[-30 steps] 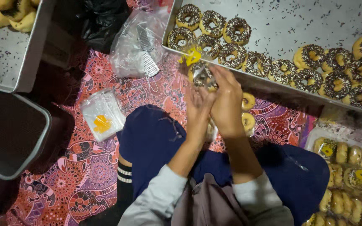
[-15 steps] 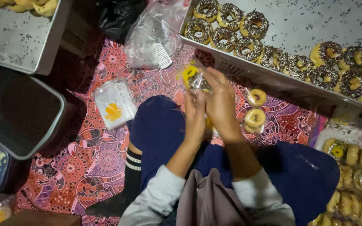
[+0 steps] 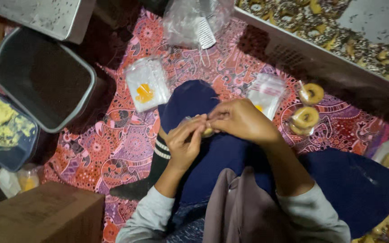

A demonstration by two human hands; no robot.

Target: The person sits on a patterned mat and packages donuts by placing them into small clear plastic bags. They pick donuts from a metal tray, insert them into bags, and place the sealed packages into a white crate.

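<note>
Over my knee in dark blue trousers, my left hand [image 3: 183, 145] and my right hand [image 3: 243, 119] meet, fingertips pinched together on a small clear bag [image 3: 206, 132] with something pale yellow inside. Most of the bag is hidden by my fingers. Two doughnuts wrapped in clear bags [image 3: 308, 110] lie on the patterned cloth to the right of my right hand. A flat pile of empty clear bags [image 3: 266, 92] lies just beyond that hand, and another pile [image 3: 147, 85] lies farther left.
A metal tray [image 3: 338, 74] of chocolate-sprinkled doughnuts [image 3: 320, 27] runs along the top right. An empty dark tub [image 3: 41, 78], a tub of yellowish filling [image 3: 1, 128] and a cardboard box [image 3: 37, 216] stand at left. A crumpled plastic bag [image 3: 194, 18] lies at top.
Both hands have come down from the tray's edge to my knee, carrying the small bag with them. The view has tilted down and left, showing more of the tubs.
</note>
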